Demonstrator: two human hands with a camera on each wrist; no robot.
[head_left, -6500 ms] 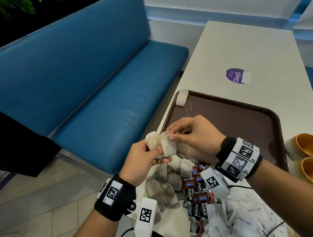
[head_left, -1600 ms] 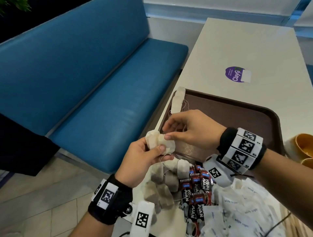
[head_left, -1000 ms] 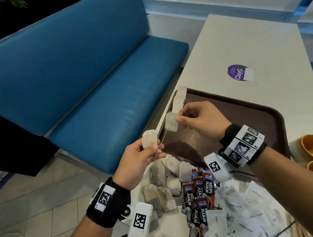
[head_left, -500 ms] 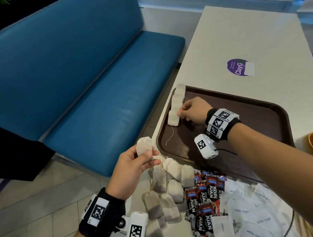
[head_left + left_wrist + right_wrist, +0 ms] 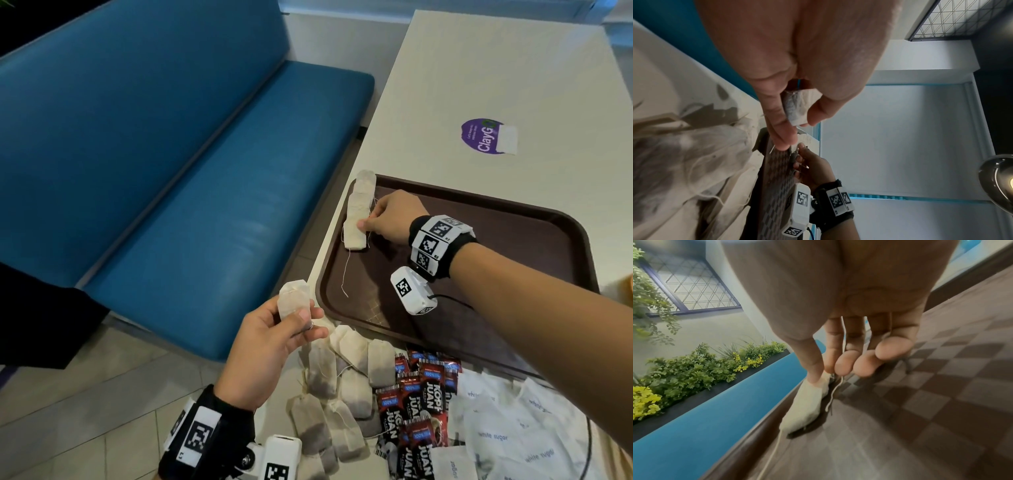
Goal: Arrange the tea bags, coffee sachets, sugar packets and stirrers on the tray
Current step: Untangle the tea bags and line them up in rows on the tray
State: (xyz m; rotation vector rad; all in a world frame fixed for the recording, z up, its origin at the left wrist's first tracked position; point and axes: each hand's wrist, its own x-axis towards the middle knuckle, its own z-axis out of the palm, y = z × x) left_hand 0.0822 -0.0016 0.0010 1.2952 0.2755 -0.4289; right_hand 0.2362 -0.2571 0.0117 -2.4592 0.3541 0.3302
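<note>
**Laying a tea bag into the row at the tray's left edge**

The right hand (image 5: 390, 219) sets a tea bag (image 5: 354, 236) down as the near end of a row of tea bags (image 5: 362, 195) that lies along the left rim of the brown tray (image 5: 513, 260); thumb and forefinger pinch the bag's edge, and the other fingers (image 5: 894, 348) curl loosely over the string. To do this well, the bag should probably lie flat and in line with the row, slightly overlapping its neighbour, and its trailing string (image 5: 345, 274) wants tucking alongside so that it does not catch later items. The left hand (image 5: 270, 349) is held off the surface's edge, its fingers grasping a second tea bag (image 5: 294, 303), ready to pass over. Near the viewer, on the white surface (image 5: 496, 85), lie a loose heap of tea bags (image 5: 339, 387), red coffee sachets (image 5: 418, 404) and white sugar packets (image 5: 507, 428); no stirrers can be made out. Tangled strings in the heap may drag neighbouring bags along when one is lifted. A purple sticker (image 5: 488, 137) lies beyond the tray.
</note>
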